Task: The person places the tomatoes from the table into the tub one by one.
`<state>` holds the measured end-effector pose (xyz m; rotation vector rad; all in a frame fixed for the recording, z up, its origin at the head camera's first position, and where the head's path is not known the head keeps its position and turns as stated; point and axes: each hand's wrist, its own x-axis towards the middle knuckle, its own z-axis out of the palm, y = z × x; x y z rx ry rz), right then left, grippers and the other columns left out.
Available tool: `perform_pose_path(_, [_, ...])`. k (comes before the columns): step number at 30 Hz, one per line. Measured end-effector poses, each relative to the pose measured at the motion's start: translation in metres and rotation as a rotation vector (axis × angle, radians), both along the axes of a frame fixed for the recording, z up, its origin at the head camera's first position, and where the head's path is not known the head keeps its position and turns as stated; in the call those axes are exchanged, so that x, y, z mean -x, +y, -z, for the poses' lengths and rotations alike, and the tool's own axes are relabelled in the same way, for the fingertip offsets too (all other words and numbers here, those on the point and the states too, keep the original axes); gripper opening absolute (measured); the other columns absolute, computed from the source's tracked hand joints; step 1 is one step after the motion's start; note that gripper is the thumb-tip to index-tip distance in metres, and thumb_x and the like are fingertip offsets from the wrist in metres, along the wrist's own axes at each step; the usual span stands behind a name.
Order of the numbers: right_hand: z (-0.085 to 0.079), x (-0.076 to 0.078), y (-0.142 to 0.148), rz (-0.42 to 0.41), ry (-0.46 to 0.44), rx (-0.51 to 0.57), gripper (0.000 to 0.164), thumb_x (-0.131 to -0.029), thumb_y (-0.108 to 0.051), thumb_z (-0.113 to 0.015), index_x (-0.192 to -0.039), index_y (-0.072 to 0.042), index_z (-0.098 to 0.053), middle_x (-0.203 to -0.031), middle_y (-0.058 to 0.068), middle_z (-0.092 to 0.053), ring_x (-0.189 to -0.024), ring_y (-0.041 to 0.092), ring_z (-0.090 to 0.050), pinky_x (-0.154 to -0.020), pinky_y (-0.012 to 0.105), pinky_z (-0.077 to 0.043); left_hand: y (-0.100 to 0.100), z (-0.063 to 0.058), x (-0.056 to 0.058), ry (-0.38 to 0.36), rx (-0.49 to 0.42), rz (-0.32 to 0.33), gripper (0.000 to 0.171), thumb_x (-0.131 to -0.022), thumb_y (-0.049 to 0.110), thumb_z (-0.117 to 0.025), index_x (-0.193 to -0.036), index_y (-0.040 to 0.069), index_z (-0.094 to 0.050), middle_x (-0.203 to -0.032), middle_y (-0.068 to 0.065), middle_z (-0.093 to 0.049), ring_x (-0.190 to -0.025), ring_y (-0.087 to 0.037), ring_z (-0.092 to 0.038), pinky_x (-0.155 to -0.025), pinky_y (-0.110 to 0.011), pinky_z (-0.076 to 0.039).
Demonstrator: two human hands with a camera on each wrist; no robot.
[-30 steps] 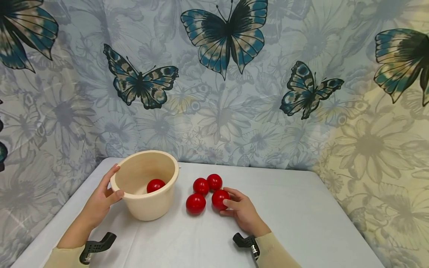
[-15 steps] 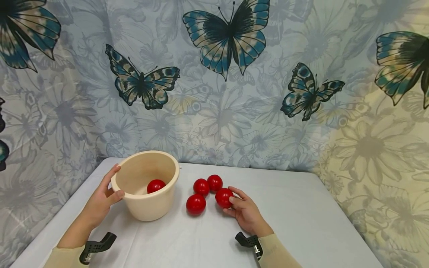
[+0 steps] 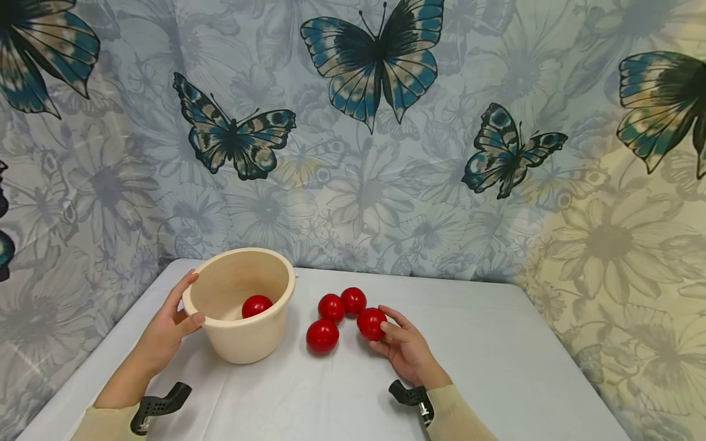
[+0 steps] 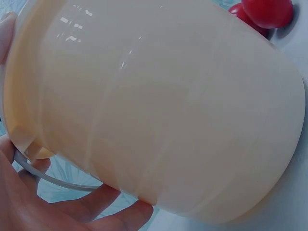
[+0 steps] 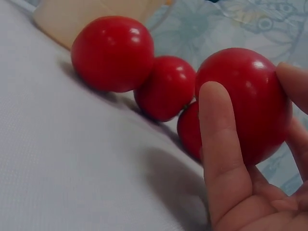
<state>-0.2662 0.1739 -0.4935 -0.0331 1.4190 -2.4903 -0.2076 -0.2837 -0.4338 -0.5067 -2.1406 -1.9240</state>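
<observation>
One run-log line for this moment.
left hand: grips bucket by rim | right hand: holds red ball above table | in bucket: one ball visible | on table: three red balls

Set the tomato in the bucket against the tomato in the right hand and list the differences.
The bucket tomato lies inside the cream bucket; the held tomato is outside it. Neither of the hands touches the bucket tomato; the right hand grips the held tomato. Both are red, round and glossy.
</observation>
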Motion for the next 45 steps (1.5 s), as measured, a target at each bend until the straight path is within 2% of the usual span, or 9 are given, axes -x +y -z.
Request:
perform_pose_path(2, [-0.003, -0.001, 0.001, -0.005, -0.003, 0.013, 0.061, -0.096, -0.005, -0.063, -0.151, -0.005, -0.036, -0.135, 0.015, -0.055, -0.107, 0.032, -0.063, -0.083, 0.043, -0.056, 0.000, 0.000, 0.000, -0.006, 0.011, -0.008, 0.078, -0.096, -0.006, -0.058, -0.160, 0.012, -0.017, -0.166, -0.009, 0.002, -0.125, -0.005, -0.040, -0.089, -0.015, -0.046])
perform_pose_path(5, [-0.012, -0.003, 0.001, -0.010, 0.007, 0.011, 0.060, -0.097, -0.005, -0.062, -0.151, -0.005, -0.037, -0.135, 0.015, -0.054, -0.107, 0.033, -0.063, -0.081, 0.042, -0.057, 0.000, -0.001, 0.000, -0.014, 0.028, -0.019, 0.078, -0.097, -0.005, -0.059, -0.160, 0.013, -0.016, -0.166, -0.009, 0.002, -0.130, -0.016, -0.038, -0.089, -0.015, -0.046])
perform_pose_path(10, [-0.038, -0.008, -0.001, -0.006, 0.059, -0.010, 0.058, -0.096, -0.005, -0.064, -0.149, -0.005, -0.040, -0.139, 0.018, -0.047, -0.113, 0.035, -0.059, -0.081, 0.042, -0.057, 0.000, -0.002, -0.001, -0.018, 0.034, -0.024, 0.078, -0.097, -0.005, -0.059, -0.160, 0.012, -0.016, -0.166, -0.010, 0.002, -0.135, -0.032, -0.033, -0.089, -0.015, -0.046])
perform_pose_path(13, [-0.056, -0.015, -0.006, 0.001, 0.107, -0.039, 0.056, -0.095, -0.006, -0.066, -0.146, -0.006, -0.045, -0.140, 0.019, -0.045, -0.118, 0.038, -0.056, -0.083, 0.044, -0.056, 0.000, -0.001, -0.001, -0.012, 0.021, -0.017, 0.077, -0.097, -0.004, -0.059, -0.160, 0.011, -0.017, -0.166, -0.009, 0.002, -0.133, -0.025, -0.036, -0.090, -0.015, -0.046])
perform_pose_path(17, [-0.080, -0.028, -0.017, 0.001, 0.170, -0.080, 0.052, -0.093, -0.007, -0.068, -0.142, -0.006, -0.050, -0.141, 0.020, -0.045, -0.121, 0.041, -0.052, -0.083, 0.048, -0.055, 0.000, 0.000, 0.000, 0.002, -0.005, 0.000, 0.077, -0.097, -0.005, -0.059, -0.159, 0.010, -0.018, -0.166, -0.010, 0.002, -0.126, -0.006, -0.041, -0.090, -0.015, -0.046])
perform_pose_path(20, [-0.094, -0.038, -0.025, -0.009, 0.195, -0.095, 0.050, -0.093, -0.004, -0.068, -0.140, -0.005, -0.052, -0.139, 0.021, -0.047, -0.120, 0.043, -0.053, -0.082, 0.050, -0.055, 0.000, 0.000, 0.000, 0.010, -0.017, 0.010, 0.076, -0.097, -0.006, -0.058, -0.159, 0.009, -0.018, -0.166, -0.010, 0.002, -0.122, -0.001, -0.043, -0.089, -0.016, -0.047])
perform_pose_path(26, [-0.111, -0.049, -0.040, -0.027, 0.204, -0.122, 0.050, -0.093, -0.001, -0.066, -0.141, -0.003, -0.051, -0.135, 0.022, -0.049, -0.114, 0.043, -0.057, -0.080, 0.052, -0.055, 0.000, 0.001, -0.001, 0.013, -0.009, 0.012, 0.075, -0.098, -0.006, -0.056, -0.159, 0.009, -0.016, -0.165, -0.010, 0.004, -0.121, 0.000, -0.044, -0.087, -0.016, -0.048])
perform_pose_path(34, [-0.133, -0.049, -0.065, -0.053, 0.245, -0.176, 0.053, -0.092, -0.002, -0.069, -0.142, -0.005, -0.052, -0.135, 0.022, -0.049, -0.116, 0.041, -0.055, -0.082, 0.053, -0.055, 0.000, 0.000, -0.002, 0.009, -0.013, 0.014, 0.075, -0.098, -0.006, -0.056, -0.159, 0.009, -0.016, -0.165, -0.010, 0.004, -0.121, 0.000, -0.043, -0.087, -0.016, -0.048])
perform_pose_path(45, [-0.168, -0.056, -0.113, -0.151, 0.344, -0.208, 0.052, -0.090, 0.000, -0.070, -0.140, -0.005, -0.055, -0.130, 0.021, -0.055, -0.110, 0.038, -0.061, -0.079, 0.050, -0.056, 0.000, 0.000, -0.001, 0.012, -0.010, 0.022, 0.075, -0.099, -0.006, -0.055, -0.160, 0.010, -0.015, -0.166, -0.010, 0.004, -0.122, 0.000, -0.042, -0.088, -0.016, -0.048])
